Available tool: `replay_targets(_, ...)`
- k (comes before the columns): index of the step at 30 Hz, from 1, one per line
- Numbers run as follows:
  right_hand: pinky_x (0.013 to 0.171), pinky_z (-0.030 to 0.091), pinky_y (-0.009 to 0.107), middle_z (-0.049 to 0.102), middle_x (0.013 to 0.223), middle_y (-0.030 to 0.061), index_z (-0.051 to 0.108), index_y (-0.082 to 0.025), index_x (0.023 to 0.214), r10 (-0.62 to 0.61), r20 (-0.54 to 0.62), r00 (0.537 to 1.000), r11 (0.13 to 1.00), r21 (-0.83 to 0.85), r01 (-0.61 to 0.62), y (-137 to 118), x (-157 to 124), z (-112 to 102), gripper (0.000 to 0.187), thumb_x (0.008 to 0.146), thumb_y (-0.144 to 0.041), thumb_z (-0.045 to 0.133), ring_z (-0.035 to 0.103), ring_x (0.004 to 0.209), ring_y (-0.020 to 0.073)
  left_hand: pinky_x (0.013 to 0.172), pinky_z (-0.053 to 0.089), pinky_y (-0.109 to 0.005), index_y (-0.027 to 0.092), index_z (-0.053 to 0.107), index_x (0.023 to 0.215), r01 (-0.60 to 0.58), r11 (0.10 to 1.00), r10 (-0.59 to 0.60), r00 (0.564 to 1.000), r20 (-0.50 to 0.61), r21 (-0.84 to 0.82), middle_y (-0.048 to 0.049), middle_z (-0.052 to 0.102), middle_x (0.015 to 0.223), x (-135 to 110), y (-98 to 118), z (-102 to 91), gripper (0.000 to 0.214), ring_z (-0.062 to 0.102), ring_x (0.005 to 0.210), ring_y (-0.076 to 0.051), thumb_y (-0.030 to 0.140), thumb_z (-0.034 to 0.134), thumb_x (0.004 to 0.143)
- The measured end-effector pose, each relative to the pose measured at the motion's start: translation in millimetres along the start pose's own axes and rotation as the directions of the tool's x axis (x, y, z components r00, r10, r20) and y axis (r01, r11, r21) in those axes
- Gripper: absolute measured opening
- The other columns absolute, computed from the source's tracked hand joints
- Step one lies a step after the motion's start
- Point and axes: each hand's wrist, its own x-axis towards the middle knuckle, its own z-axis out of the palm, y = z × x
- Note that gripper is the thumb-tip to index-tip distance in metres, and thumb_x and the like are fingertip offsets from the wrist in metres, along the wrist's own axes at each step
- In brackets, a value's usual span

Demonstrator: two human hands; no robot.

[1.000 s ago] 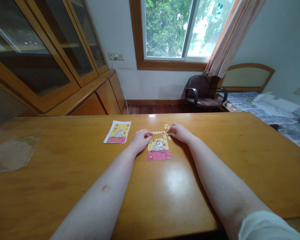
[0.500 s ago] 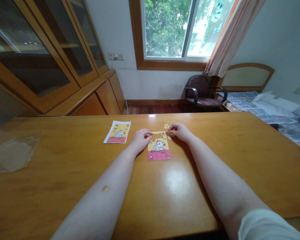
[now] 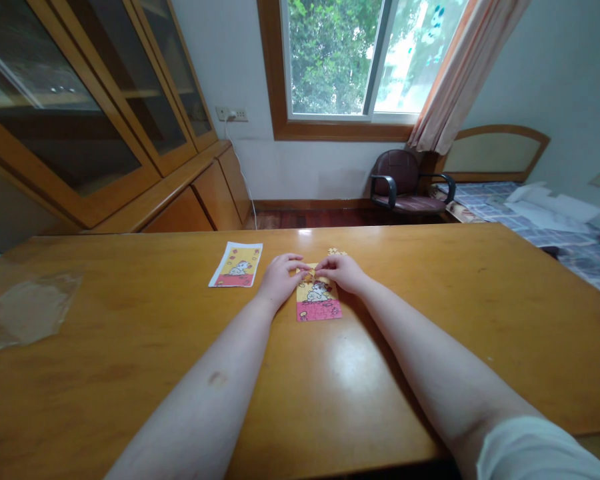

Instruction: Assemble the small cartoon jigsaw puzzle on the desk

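A small jigsaw puzzle [image 3: 319, 303] with a yellow top, a white animal and a pink base lies on the wooden table [image 3: 430, 313]. My left hand [image 3: 280, 277] rests on its upper left edge, fingers curled onto the top rim. My right hand [image 3: 341, 272] sits over the puzzle's upper right, fingertips pinched on a small yellow puzzle piece at the top edge. The two hands nearly touch there. A few loose pieces [image 3: 336, 252] lie just beyond my right hand. A printed reference picture [image 3: 237, 265] of the same image lies to the left.
A crumpled clear plastic bag [image 3: 25, 310] lies at the table's left end. Wooden cabinets with glass doors [image 3: 95, 113] line the left wall. Beyond the table stand a dark armchair [image 3: 405, 183] under the window and a bed [image 3: 545, 220] at right.
My right hand has moved left from the loose pieces onto the puzzle's top edge, meeting my left hand. My left hand has barely shifted.
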Motion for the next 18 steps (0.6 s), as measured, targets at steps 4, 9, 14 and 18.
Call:
replay_targets(4,0.064,0.044,0.026,0.069,0.069,0.0022,0.074,-0.014,0.077,-0.003,-0.016,1.0,1.0,0.017,0.003,4,2,-1,0.012,0.068,-0.021,0.074,0.058,0.063,0.0128,0.101,0.045,-0.04,0.027,0.077,0.086,-0.005,1.0,0.005,1.0,0.009,-0.002,-0.0025,0.068,0.109,1,-2,1.2,0.011,0.059,0.108,-0.022,0.026,0.069,0.078)
replay_targets(9,0.064,0.045,0.026,0.069,0.069,0.002,0.073,-0.015,0.078,-0.012,-0.013,1.0,1.0,0.018,0.012,5,2,1,0.012,0.068,-0.022,0.074,0.059,0.063,0.013,0.102,0.044,-0.04,0.027,0.077,0.084,-0.015,1.0,0.014,1.0,0.018,0.01,-0.0028,0.068,0.109,1,-2,1.4,0.01,0.059,0.108,-0.022,0.025,0.068,0.078)
replay_targets(14,0.065,0.045,0.026,0.07,0.074,0.0022,0.073,-0.016,0.086,-0.06,-0.075,0.995,0.996,-0.068,0.055,-1,-2,1,0.015,0.075,-0.026,0.07,0.06,0.066,0.0138,0.102,0.044,-0.04,0.027,0.077,0.082,0.0,1.0,0.0,1.0,-0.019,0.0,-0.0029,0.068,0.109,0,0,0.1,0.009,0.058,0.108,-0.022,0.027,0.069,0.078)
replay_targets(18,0.072,0.045,0.028,0.071,0.08,0.0032,0.073,-0.019,0.084,-0.255,-0.136,0.957,0.925,-0.322,0.201,-7,-7,-3,0.009,0.08,-0.024,0.067,0.06,0.074,0.0155,0.103,0.043,-0.04,0.027,0.077,0.082,0.065,0.997,-0.067,0.996,-0.061,-0.029,-0.0031,0.067,0.112,1,1,-1.4,0.009,0.058,0.109,-0.023,0.027,0.069,0.078)
